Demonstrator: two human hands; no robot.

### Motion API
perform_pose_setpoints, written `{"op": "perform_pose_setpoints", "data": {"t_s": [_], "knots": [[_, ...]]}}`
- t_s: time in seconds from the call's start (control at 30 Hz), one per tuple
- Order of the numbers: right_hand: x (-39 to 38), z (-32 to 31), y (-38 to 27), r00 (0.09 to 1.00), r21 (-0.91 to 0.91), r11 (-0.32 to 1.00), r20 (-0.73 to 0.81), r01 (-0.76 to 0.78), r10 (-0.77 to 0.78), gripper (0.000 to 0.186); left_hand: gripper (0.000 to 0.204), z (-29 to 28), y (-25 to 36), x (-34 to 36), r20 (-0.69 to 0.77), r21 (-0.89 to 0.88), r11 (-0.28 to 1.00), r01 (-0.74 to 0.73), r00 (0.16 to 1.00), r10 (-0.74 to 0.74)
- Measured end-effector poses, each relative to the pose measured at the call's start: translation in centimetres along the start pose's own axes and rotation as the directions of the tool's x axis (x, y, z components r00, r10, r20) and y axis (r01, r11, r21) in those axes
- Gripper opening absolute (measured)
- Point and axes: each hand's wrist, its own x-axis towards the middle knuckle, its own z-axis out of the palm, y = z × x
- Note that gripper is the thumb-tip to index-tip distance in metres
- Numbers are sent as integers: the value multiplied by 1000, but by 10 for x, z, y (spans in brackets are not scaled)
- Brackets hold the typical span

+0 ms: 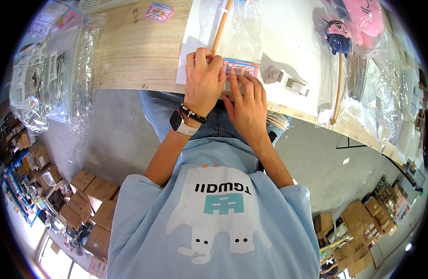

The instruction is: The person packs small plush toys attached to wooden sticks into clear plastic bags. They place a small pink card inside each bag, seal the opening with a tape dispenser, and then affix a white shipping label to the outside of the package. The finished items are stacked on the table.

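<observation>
My left hand (204,78) is closed at the near edge of the table, its fingers curled and the tips hidden. A wooden stick (222,29), alongside clear plastic wrapping (242,39), runs down to its knuckles; whether the fingers grip the stick, the plastic or the card's edge does not show. Right beside it lies a small pink and blue printed card (250,69). My right hand (248,104) rests outstretched fingers on that card, with the thumb apart. Under all this is a white sheet (288,44). A small white tape dispenser (288,81) stands right of the card.
On the right, a doll-headed wooden stick (339,76) lies among clear bags (372,88), near a pink plush piece (365,18). Packed plastic sleeves (51,69) hang over the table's left end. Another printed card (159,12) lies at the back. Cardboard boxes (100,214) stand on the floor behind.
</observation>
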Motion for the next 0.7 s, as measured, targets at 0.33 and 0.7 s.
{"op": "perform_pose_setpoints", "data": {"t_s": [0.33,0.7], "knots": [[-1,1,0,1000,2,1000,3,-3,3,76,18,9,-5,-5,-79,-120,988,98,991,-108],[-1,-1,0,1000,25,1000,24,-14,14,73,47,-9,3,-26,32,130,991,-37,999,33]]}}
